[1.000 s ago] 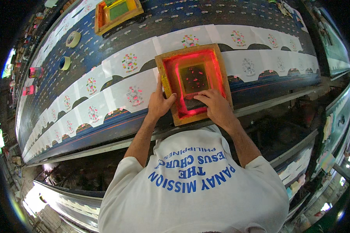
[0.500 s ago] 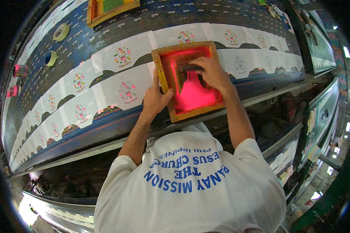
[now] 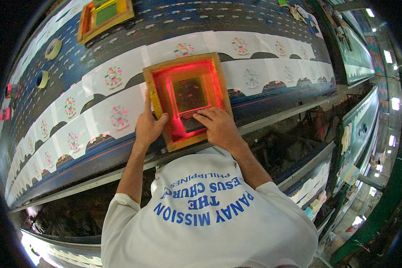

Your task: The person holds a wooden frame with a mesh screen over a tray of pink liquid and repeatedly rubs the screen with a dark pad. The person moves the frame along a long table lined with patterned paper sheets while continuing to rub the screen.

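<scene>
Apparently to stop slippage, the left hand (image 3: 150,128), thumb and forefinger spread, braces the printing screen (image 3: 220,80) over white panels (image 3: 92,83); the right hand (image 3: 219,129) grips a dark squeegee (image 3: 191,124) inside.

Both bare forearms (image 3: 133,172) are extended forward and angled inward. The left hand (image 3: 151,127) is held with its index finger (image 3: 147,102) straightened ahead and its thumb (image 3: 162,119) spread aside; the right hand (image 3: 219,128) is turned leftward, its fingers (image 3: 205,117) bent and held together.

Screen-printing workshop: wooden-framed screens (image 3: 190,91), long table (image 3: 165,33), printed sheets (image 3: 119,117)
</scene>
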Motion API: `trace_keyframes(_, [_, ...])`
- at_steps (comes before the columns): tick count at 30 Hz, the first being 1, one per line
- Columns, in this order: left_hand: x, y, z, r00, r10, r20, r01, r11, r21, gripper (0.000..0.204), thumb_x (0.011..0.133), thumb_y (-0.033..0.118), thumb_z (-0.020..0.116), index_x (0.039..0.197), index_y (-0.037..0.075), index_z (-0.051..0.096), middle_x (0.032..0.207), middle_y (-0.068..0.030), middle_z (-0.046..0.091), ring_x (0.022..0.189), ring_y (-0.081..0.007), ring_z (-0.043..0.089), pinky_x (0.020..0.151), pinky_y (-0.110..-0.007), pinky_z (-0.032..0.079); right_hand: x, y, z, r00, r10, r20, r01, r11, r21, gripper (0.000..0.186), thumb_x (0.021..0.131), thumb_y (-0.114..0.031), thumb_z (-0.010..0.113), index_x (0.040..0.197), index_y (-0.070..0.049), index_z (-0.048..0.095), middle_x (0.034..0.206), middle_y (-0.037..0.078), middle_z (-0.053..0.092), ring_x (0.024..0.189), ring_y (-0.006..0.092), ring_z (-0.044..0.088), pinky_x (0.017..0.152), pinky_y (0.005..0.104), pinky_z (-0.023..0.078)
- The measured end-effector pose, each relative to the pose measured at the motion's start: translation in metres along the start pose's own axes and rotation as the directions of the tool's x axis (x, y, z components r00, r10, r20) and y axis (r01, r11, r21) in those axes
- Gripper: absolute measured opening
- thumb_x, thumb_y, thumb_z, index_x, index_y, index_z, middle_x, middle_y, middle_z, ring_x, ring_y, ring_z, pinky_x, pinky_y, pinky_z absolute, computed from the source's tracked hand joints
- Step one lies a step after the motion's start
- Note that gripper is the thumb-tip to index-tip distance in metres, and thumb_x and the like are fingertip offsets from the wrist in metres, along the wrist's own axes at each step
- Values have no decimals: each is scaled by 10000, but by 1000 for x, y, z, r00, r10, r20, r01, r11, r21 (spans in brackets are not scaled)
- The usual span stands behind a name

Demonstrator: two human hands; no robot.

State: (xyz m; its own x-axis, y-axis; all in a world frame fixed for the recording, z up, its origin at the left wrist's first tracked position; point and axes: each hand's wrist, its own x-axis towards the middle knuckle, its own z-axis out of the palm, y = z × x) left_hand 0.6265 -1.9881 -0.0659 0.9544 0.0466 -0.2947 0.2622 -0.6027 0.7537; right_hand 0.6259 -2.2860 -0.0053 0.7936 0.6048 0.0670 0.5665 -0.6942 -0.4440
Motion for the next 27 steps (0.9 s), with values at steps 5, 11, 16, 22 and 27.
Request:
trace_keyframes(5, [6,44,31,997,67,-49,-68,997,-32,1158,958,204,819,1824,174,50,1142,-264,827,952,-410,837,823,-498,677,-18,43,-24,998,6,-59,-5,1000,19,563,845,-10,679,1395,-96,765,1388,116,719,1315,367,646,1174,521,515])
trace_keyframes(11, [39,108,122,977,192,-91,-195,981,-21,1223,954,290,841,1812,88,-7,1022,-266,828,840,-427,827,751,-495,659,-57,138,-76,995,51,-89,-50,999,14,536,837,-11,714,1361,-99,784,1370,78,730,1302,323,656,1149,504,538])
trace_keyframes(16, [60,162,177,997,72,-7,-72,997,18,1211,963,280,841,1817,117,-2,1030,-275,824,782,-395,820,710,-498,663,-88,199,-100,991,87,-97,-87,996,9,532,843,20,725,1360,-91,780,1380,89,722,1299,317,654,1131,472,571])
trace_keyframes(22, [72,171,198,998,58,33,-50,979,-199,1133,977,177,799,1820,139,42,1135,-239,825,768,-308,818,554,-406,665,-103,226,-104,998,58,-19,-57,998,41,558,878,10,725,1423,-107,736,1437,88,672,1354,318,620,1145,471,568])
trace_keyframes(27, [69,185,197,1000,7,19,-3,981,-194,1089,976,156,785,1818,132,95,1208,-236,811,766,-270,810,531,-383,660,-103,229,-105,999,51,-4,-50,998,37,568,889,-15,730,1449,-111,716,1452,89,655,1365,323,609,1163,463,556])
